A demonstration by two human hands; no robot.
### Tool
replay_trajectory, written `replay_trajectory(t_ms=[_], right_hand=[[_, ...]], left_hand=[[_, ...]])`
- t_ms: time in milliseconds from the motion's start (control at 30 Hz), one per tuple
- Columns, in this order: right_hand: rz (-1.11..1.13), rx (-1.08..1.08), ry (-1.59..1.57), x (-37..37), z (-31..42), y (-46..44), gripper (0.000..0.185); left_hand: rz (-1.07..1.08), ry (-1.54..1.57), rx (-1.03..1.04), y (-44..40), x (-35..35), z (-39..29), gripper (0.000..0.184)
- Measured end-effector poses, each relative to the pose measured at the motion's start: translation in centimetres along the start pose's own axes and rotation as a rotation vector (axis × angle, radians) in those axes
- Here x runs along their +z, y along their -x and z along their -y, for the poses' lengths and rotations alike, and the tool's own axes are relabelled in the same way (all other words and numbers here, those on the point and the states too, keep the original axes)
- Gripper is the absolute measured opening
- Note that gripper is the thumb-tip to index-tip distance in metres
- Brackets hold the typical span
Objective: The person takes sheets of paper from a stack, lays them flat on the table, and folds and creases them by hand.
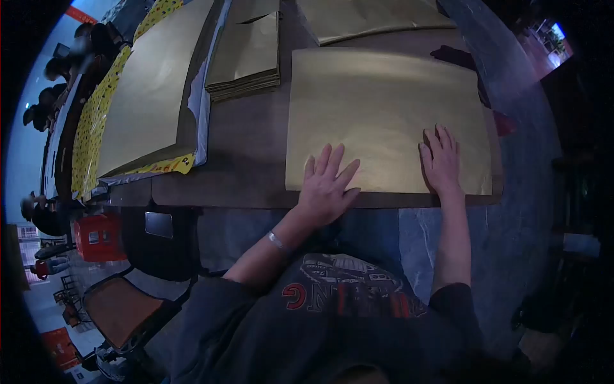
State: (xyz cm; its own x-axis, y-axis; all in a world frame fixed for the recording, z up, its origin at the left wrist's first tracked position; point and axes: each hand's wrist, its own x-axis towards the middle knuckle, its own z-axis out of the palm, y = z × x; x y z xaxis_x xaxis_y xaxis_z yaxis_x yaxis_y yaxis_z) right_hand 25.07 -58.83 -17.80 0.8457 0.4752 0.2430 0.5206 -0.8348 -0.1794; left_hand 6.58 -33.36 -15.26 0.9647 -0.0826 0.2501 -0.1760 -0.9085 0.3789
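Observation:
A large gold paper sheet (384, 96) lies flat on the brown table (246, 147) right in front of me. My left hand (326, 189) rests on the sheet's near left part, palm down with its fingers spread. On the near right part lies my right hand (441, 160), also palm down, its fingers stretched out and slightly apart. Neither hand grips anything. Whether the sheet is single or several layers thick, I cannot tell.
A stack of folded gold paper (246, 54) stands behind on the left. Further left, large gold sheets (160, 77) lie on yellow patterned wrapping (93, 121). More gold paper (371, 16) is at the back. A chair (121, 307) and a red crate (99, 237) stand lower left.

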Motion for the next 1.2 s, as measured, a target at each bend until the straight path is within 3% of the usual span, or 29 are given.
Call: replay_trajectory(t_ms=[67, 133, 200, 233, 333, 1000, 1200], right_hand=[[-0.007, 0.003, -0.002, -0.1, 0.1, 0.1, 0.043], [-0.008, -0.001, -0.003, -0.1, 0.2, 0.0, 0.043], [0.035, 0.022, 0.031, -0.2, 0.2, 0.0, 0.043], [0.045, 0.023, 0.038, -0.1, 0.0, 0.2, 0.043], [0.028, 0.015, 0.009, 0.1, 0.0, 0.1, 0.044], [0.163, 0.079, 0.09, -2.2, 1.9, -0.5, 0.051], [0.135, -0.215, -0.046, -1.7, 8.1, -1.6, 0.05]], left_hand=[[0.028, -0.124, -0.157, 1.5, -1.2, 0.8, 0.056], [-0.015, -0.147, -0.166, 3.0, -2.3, 2.2, 0.05], [0.017, 0.032, -0.05, 3.5, -3.9, 4.6, 0.038], [-0.09, 0.013, -0.067, 2.8, -4.3, 5.4, 0.025], [-0.069, -0.013, 0.007, 1.3, -4.7, 7.9, 0.02], [0.003, -0.042, 0.078, 2.4, -5.8, 8.0, 0.029], [-0.026, -0.04, 0.089, 2.5, -5.6, 8.2, 0.026]])
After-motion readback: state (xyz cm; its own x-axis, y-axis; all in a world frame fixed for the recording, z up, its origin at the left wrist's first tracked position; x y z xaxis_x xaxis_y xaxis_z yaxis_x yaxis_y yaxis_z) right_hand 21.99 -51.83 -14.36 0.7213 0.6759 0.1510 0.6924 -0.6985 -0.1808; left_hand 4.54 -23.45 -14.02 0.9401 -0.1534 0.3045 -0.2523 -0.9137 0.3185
